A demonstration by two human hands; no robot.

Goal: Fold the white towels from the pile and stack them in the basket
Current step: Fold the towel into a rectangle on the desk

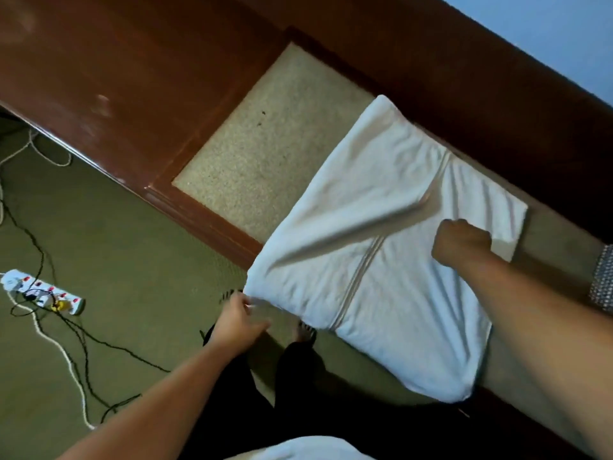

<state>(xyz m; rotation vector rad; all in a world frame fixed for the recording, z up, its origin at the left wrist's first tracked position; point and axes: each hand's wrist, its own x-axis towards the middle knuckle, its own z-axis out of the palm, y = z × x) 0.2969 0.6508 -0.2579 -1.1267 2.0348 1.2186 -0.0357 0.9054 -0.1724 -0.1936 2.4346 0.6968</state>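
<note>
A white towel [374, 234] with a woven stripe band lies partly folded over the beige top of a wooden bench [265, 134], its near half hanging over the front edge. My left hand [238, 318] pinches the towel's lower left corner off the edge. My right hand [459, 242] is curled into a fist on the towel near its right side, gripping the cloth. More white cloth [305, 449] shows at the bottom edge. No basket is in view.
The bench's red-brown wooden frame [139, 78] runs diagonally. A white power strip [43, 292] with black and white cables lies on the green carpet at the left. My feet and dark trousers [298, 360] stand below the towel. A shiny woven thing [603, 280] sits at the right edge.
</note>
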